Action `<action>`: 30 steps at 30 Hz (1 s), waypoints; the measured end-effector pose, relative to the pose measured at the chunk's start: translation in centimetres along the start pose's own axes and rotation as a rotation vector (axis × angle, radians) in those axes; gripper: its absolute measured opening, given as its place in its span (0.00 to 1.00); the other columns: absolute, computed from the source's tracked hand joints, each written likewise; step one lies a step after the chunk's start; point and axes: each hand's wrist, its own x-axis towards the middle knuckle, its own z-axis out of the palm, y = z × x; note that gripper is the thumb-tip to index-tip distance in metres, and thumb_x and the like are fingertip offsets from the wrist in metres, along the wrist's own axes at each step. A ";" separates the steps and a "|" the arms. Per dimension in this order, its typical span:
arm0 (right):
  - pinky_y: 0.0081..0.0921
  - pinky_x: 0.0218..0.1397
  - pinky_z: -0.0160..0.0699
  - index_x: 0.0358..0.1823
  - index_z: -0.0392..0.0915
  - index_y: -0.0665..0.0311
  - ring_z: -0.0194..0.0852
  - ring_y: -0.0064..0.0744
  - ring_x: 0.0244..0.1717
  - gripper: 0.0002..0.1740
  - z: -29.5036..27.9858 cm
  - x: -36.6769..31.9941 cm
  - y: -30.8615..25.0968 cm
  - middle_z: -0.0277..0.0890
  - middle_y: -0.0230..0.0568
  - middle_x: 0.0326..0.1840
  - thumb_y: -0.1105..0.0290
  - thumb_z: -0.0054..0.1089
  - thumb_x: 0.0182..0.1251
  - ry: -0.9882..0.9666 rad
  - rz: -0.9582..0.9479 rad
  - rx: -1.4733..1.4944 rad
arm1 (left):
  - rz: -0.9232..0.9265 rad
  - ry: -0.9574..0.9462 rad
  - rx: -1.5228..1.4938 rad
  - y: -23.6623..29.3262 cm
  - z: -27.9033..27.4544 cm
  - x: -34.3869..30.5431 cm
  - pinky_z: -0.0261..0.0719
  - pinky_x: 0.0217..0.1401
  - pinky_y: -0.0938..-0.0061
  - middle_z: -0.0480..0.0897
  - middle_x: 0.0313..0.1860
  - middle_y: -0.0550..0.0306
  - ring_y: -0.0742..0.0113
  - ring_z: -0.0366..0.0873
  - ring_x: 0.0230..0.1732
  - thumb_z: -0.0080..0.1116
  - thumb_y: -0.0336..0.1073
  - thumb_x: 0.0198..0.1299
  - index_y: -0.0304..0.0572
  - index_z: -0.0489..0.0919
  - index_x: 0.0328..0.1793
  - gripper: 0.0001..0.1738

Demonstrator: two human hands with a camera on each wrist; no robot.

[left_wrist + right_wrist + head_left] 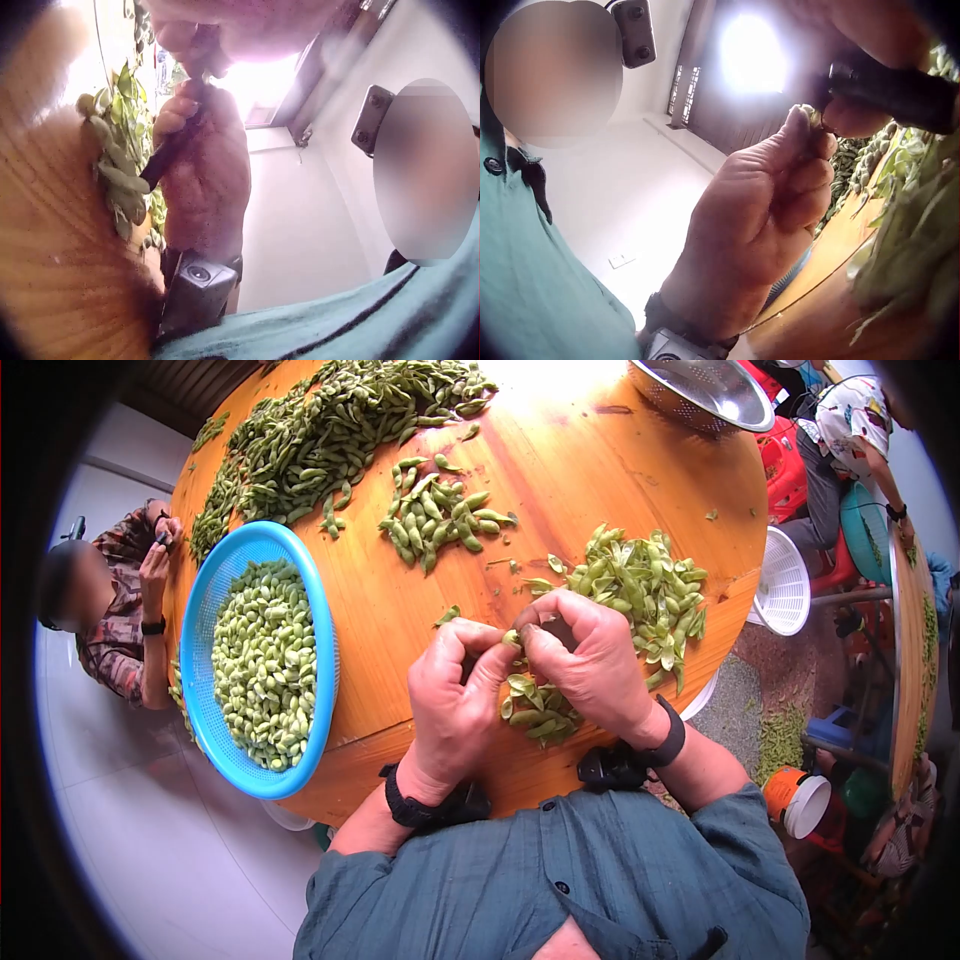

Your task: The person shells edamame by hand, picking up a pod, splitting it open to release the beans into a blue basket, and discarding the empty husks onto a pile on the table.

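Note:
My left hand (455,685) pinches a green soybean pod (512,637) between thumb and forefinger, over the table. Right against it are the fingertips of my right hand (590,660). In the right wrist view, a dark narrow tool (896,94) lies in the right hand's grip; its working end is hidden by the fingers. Several pods (545,715) lie on the table below my hands. Beyond the right hand spreads a heap of pale, flattened pods (640,595). Left of my hands stands a blue basket (328,650) of shelled green beans (265,670).
A small pile of plump pods (435,515) lies ahead, with a large mound of pods (310,445) behind it. A metal colander (715,395) sits at the far right edge of the round table (540,450). Another person (120,600) sits at the left.

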 end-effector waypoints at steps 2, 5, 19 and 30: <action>0.25 0.29 0.76 0.34 0.79 0.70 0.79 0.23 0.26 0.03 0.0 0.0 -0.1 0.78 0.39 0.24 0.77 0.58 0.61 0.012 -0.041 -0.036 | -0.363 -0.087 -0.367 -0.3 -0.8 0.0 0.69 0.29 0.85 0.78 0.32 0.66 0.81 0.71 0.29 0.59 0.32 0.70 0.37 0.77 0.46 0.06; 0.28 0.30 0.77 0.34 0.79 0.69 0.81 0.34 0.25 0.03 -0.7 0.2 0.0 0.78 0.44 0.24 0.78 0.59 0.59 -0.008 -0.304 -0.282 | -0.641 -0.156 -0.717 -0.6 -1.4 0.3 0.61 0.25 0.86 0.77 0.32 0.69 0.84 0.65 0.25 0.56 0.36 0.73 0.39 0.78 0.48 0.08; 0.29 0.37 0.81 0.40 0.81 0.67 0.82 0.39 0.38 0.12 -1.4 -0.8 0.0 0.79 0.44 0.37 0.77 0.72 0.55 -0.094 -0.557 -0.376 | -0.834 -0.432 -1.124 -2.5 -2.4 0.2 0.55 0.22 0.88 0.74 0.28 0.72 0.86 0.60 0.22 0.59 0.40 0.71 0.39 0.80 0.46 0.11; 0.32 0.33 0.80 0.33 0.78 0.67 0.80 0.42 0.31 0.08 0.7 -1.9 -0.3 0.78 0.44 0.34 0.77 0.70 0.55 0.008 -0.652 -0.612 | -0.790 -0.343 -0.874 -0.5 -2.0 -0.5 0.52 0.17 0.88 0.76 0.26 0.70 0.87 0.58 0.18 0.54 0.43 0.74 0.42 0.80 0.41 0.13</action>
